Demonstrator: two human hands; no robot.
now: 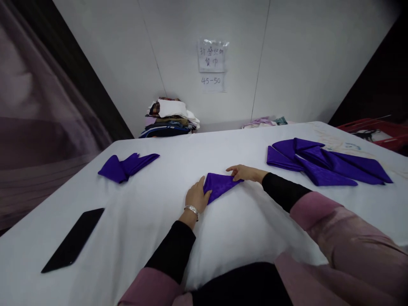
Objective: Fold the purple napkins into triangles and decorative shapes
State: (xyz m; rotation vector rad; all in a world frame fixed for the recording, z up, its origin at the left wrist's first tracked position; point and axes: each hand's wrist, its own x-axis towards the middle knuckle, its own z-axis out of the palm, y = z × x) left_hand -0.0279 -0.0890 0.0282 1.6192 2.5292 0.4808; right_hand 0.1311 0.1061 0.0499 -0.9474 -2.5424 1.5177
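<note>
A purple cloth napkin [219, 185], folded into a long triangle, lies on the white-covered table [153, 255] in front of me. My left hand [196, 197] grips its wide left end, thumb on top of the cloth and the fingers along the edge. At the narrow right corner, my right hand [240, 173] pinches the cloth between thumb and fingers, with the index finger stretched out to the left. The underside of the napkin is hidden.
More folded purple napkins [318, 161] lie at the right, and a crumpled purple napkin [124, 168] at the left. A flat black tablet-like object [75, 240] rests front left. Piled clothes [170, 119] stand by the wall behind the table. A red crate [379, 131] is far right.
</note>
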